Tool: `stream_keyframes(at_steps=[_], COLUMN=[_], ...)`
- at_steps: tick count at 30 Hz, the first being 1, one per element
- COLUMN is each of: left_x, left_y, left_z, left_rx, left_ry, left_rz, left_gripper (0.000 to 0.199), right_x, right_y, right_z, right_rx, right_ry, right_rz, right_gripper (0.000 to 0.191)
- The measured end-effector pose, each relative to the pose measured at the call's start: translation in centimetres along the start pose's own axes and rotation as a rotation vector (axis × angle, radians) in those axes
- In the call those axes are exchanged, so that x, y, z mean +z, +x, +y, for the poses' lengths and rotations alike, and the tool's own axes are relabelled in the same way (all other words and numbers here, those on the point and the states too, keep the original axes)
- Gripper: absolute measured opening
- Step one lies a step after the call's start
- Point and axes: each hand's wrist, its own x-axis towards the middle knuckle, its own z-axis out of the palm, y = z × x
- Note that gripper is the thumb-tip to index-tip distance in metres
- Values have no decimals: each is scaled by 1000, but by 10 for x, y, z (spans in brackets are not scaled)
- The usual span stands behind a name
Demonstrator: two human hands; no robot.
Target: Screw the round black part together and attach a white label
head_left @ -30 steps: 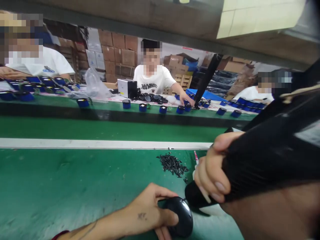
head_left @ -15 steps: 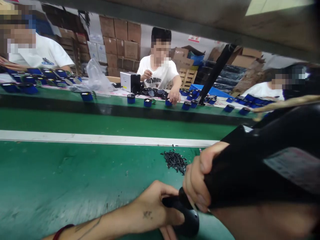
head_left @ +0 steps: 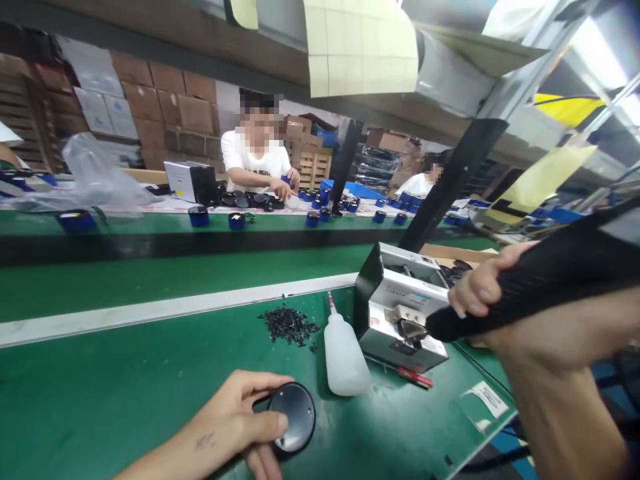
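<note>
My left hand (head_left: 245,423) grips a round black part (head_left: 295,417) low over the green bench, thumb on its flat face, which shows small holes. My right hand (head_left: 480,287) is wrapped around a black power tool (head_left: 555,273). The tool's tip meets the front of a silver and black box-shaped machine (head_left: 407,300), by its metal outlet; the exact contact is blurred. A white squeeze bottle (head_left: 345,360) with a thin nozzle stands between the machine and my left hand. Small black pieces (head_left: 289,325) lie in a pile behind the round part.
A red-handled tool (head_left: 416,378) lies before the machine. A white strip (head_left: 175,303) runs along the green bench (head_left: 125,380). Across it, a person (head_left: 257,160) handles parts near several blue cylinders (head_left: 199,215). A dark post (head_left: 453,180) rises behind the machine.
The view has swung right, bringing the machine and bottle into sight. The tool has moved off the round part to the machine. The round part's flat face now shows in my left hand.
</note>
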Motion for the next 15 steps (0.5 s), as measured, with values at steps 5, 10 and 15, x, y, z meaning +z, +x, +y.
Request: stream_keyframes(at_steps=[5, 10, 15], left_x=[0, 3, 2], left_y=[-2, -3, -2], left_z=[1, 4, 2], left_rx=[12, -16, -5], left_ry=[32, 3, 7], left_rz=[36, 19, 31], left_gripper=[76, 76, 77], right_x=[-14, -25, -33], right_y=[18, 5, 2], right_z=[21, 17, 16], right_rx=[-59, 7, 47], right_ry=[-124, -126, -110], right_rz=[-34, -2, 96], right_gripper=[79, 71, 67])
